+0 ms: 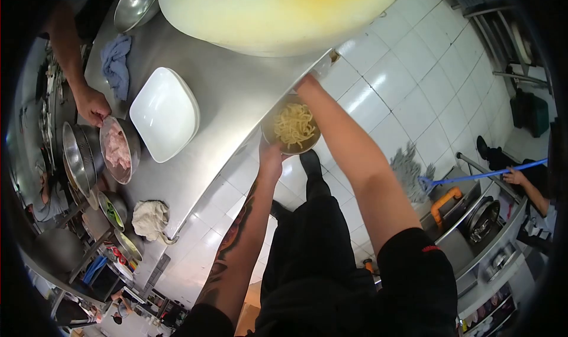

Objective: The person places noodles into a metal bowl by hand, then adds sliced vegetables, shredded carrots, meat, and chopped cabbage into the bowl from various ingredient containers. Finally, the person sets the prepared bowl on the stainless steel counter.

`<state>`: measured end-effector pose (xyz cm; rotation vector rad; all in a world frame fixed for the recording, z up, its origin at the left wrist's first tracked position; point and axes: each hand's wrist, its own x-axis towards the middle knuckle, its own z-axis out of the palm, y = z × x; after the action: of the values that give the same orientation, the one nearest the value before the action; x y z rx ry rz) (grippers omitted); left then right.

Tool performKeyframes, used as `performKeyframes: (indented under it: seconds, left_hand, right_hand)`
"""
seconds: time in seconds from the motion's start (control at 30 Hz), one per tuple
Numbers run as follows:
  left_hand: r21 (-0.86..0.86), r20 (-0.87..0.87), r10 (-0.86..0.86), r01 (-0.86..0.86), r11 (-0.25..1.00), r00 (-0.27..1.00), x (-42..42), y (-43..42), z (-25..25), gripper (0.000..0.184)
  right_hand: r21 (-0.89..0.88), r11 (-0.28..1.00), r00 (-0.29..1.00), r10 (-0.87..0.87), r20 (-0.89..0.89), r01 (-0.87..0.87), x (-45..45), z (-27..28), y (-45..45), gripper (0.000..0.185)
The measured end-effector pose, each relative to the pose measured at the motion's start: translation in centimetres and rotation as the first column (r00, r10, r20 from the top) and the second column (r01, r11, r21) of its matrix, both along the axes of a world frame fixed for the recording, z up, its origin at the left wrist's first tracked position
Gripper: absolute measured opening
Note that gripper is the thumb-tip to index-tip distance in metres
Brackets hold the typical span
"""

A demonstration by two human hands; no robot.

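My left hand [272, 160] grips the side of a round metal bowl [268, 131], fingers curled beneath its rim. Pale yellow strips [294, 126] that look like thick noodles or cut strips lie inside it; I cannot tell which. The bowl is over the floor, beside the edge of the steel counter [219, 94]. Past the bowl's far rim reaches my right hand [306, 86], close to the counter edge. Its fingers are hidden, so I cannot see whether it holds anything. Something translucent [322, 68] is just beyond it.
Stacked white dishes [163, 115], a blue cloth [116, 65] and a beige cloth [150, 220] lie on the counter. Another person's hand [93, 105] holds a bowl of raw meat [117, 150]. A large pale round slab [278, 17] overhangs above. At right, a person holds a mop [408, 168].
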<state>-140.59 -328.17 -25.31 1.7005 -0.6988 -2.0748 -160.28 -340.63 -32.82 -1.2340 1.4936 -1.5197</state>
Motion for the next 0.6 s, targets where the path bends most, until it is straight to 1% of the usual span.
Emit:
performKeyframes:
  seconds: [0.07, 0.1, 0.17, 0.2, 0.27, 0.3, 0.37, 0.4, 0.43, 0.47, 0.5, 0.53, 0.57, 0.6]
  left_hand:
    - [0.000, -0.012, -0.010, 0.010, 1.000, 1.000, -0.5, -0.2, 0.0, 0.056]
    - [-0.003, -0.037, 0.005, -0.005, 1.000, 0.999, -0.6, -0.3, -0.2, 0.057]
    - [-0.007, -0.067, 0.025, -0.026, 1.000, 0.997, -0.9, -0.5, -0.7, 0.057]
    - [-0.012, -0.080, 0.031, -0.032, 0.999, 0.996, -1.2, -0.6, -1.0, 0.059]
    - [-0.017, -0.100, 0.043, -0.045, 0.999, 0.994, -1.8, -0.7, -1.2, 0.060]
    - [-0.023, -0.118, 0.037, -0.040, 0.999, 0.992, -1.9, -0.7, -1.2, 0.060]
    - [-0.031, -0.139, 0.035, -0.040, 0.999, 0.990, -2.1, -0.6, -0.9, 0.061]
    - [-0.014, -0.134, 0.048, -0.051, 0.999, 0.990, -2.2, -0.6, -0.6, 0.061]
    - [0.003, -0.129, 0.061, -0.061, 0.998, 0.990, -2.4, -0.3, -0.3, 0.061]
    - [-0.002, -0.133, 0.062, -0.063, 0.998, 0.989, -2.4, -0.2, 0.0, 0.061]
    - [-0.017, -0.135, 0.064, -0.067, 0.998, 0.989, -2.2, 0.2, 0.4, 0.060]
    - [-0.030, -0.133, 0.066, -0.071, 0.997, 0.989, -1.7, 0.7, 0.8, 0.059]
    - [-0.033, -0.131, 0.069, -0.074, 0.997, 0.989, -1.1, 1.1, 1.3, 0.059]
    - [-0.045, -0.147, 0.073, -0.081, 0.996, 0.986, -0.5, 1.4, 1.8, 0.058]
  right_hand:
    - [-0.039, 0.996, 0.988, -0.080, 0.131, 0.086, -0.3, 1.4, 1.2, 0.052]
    - [-0.009, 0.987, 0.970, -0.158, 0.184, 0.162, -0.3, 2.9, 2.4, 0.052]
    - [0.248, 0.903, 0.901, -0.398, 0.173, 0.351, 0.4, 8.4, 5.1, 0.036]
    - [0.334, 0.868, 0.875, -0.444, 0.192, 0.366, 1.1, 11.4, 6.7, 0.026]
    - [0.329, 0.876, 0.836, -0.452, 0.311, 0.351, 2.9, 13.5, 9.8, 0.017]
    - [0.327, 0.879, 0.841, -0.445, 0.308, 0.346, 3.9, 14.2, 11.2, 0.017]
    - [0.391, 0.861, 0.722, -0.493, 0.486, 0.324, 5.6, 14.5, 13.6, 0.017]
    - [0.388, 0.864, 0.726, -0.488, 0.485, 0.322, 5.8, 13.3, 14.6, 0.017]
    - [0.313, 0.896, 0.933, -0.353, 0.074, 0.314, 5.8, 11.3, 16.1, 0.018]
    - [0.246, 0.930, 0.914, -0.169, -0.368, 0.271, 5.6, 10.2, 17.1, 0.019]
    - [0.365, 0.894, 0.941, -0.149, -0.305, 0.260, 5.9, 10.4, 18.2, 0.019]
    - [0.363, 0.895, 0.942, -0.149, -0.302, 0.258, 5.6, 11.6, 18.9, 0.019]
    - [0.373, 0.889, 0.964, -0.239, -0.120, 0.267, 5.2, 13.1, 19.6, 0.018]
    - [0.384, 0.882, 0.945, -0.320, 0.064, 0.273, 4.6, 14.1, 20.3, 0.017]
